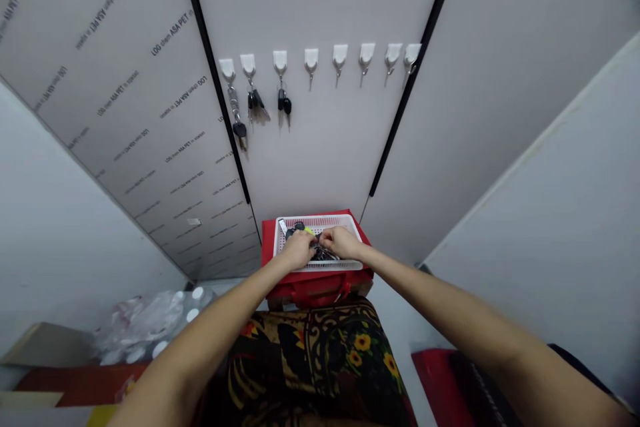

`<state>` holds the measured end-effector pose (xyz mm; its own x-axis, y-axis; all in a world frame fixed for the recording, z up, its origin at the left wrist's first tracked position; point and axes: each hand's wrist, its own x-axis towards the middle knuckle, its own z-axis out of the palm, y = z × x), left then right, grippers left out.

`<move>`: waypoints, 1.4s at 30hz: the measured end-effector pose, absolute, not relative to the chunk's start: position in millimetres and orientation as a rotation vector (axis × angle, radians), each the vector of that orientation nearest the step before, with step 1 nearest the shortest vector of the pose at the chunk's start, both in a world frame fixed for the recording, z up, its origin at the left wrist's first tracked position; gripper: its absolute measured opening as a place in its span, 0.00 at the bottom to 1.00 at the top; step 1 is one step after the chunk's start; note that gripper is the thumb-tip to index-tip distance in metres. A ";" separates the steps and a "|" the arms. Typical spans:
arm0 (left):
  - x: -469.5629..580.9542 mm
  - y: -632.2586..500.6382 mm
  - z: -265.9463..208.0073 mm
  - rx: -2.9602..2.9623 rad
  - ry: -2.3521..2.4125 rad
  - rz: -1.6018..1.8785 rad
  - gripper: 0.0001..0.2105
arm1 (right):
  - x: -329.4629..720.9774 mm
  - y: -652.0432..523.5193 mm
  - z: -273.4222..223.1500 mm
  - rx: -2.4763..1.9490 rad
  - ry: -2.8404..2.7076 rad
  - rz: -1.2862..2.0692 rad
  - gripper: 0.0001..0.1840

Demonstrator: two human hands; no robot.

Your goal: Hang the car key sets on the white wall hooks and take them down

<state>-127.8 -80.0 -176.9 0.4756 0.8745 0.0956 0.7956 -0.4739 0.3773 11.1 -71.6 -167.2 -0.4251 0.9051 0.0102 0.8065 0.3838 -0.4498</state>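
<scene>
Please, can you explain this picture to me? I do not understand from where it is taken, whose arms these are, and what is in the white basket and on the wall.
The one picture comes from a camera worn on a person's head, looking forward and down, so the two bare arms are that person's own. The left hand and right hand meet inside a white basket that sits on a red stool. Between them is a dark bunch of keys; the exact grip is too small to tell. On the wall above is a row of white hooks. The three left ones carry hanging keys; the others are bare. A patterned cloth covers the lap.
</scene>
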 end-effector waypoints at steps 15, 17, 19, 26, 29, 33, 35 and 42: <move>-133.1 -75.5 -172.1 2.021 1.379 0.716 0.18 | 9.8 -69.7 -156.6 -1.467 -1.868 1.127 0.03; -133.6 -71.7 -165.2 1.731 1.278 0.840 0.19 | 11.8 -67.0 -140.9 -1.335 -1.637 1.299 0.03; -133.1 -69.7 -155.7 1.480 1.152 0.902 0.18 | 12.0 -65.7 -125.7 -1.205 -1.453 1.403 0.04; -132.6 -67.4 -129.5 1.155 1.002 1.081 0.09 | 7.6 -65.6 -101.2 -0.926 -1.050 1.549 0.08; -137.2 -64.1 -125.3 1.139 1.116 1.211 0.06 | 6.4 -64.6 -99.0 -0.870 -0.957 1.566 0.09; -138.2 -66.8 -123.3 1.048 1.176 1.225 0.09 | -1.7 -64.1 -95.4 -0.800 -0.840 1.516 0.09; -132.7 -70.8 -123.5 1.031 1.060 1.082 0.09 | -8.7 -64.2 -94.6 -0.752 -0.795 1.478 0.08; -124.8 -63.6 -100.8 1.386 1.199 1.139 0.03 | -12.8 -62.3 -101.4 -0.874 -0.925 1.257 0.06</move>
<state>-124.8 -63.6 -100.8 0.0872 0.9941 0.0641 0.1151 -0.0740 0.9906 -12.8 -62.3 -101.4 0.0746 0.9934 0.0873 -0.3787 0.1092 -0.9191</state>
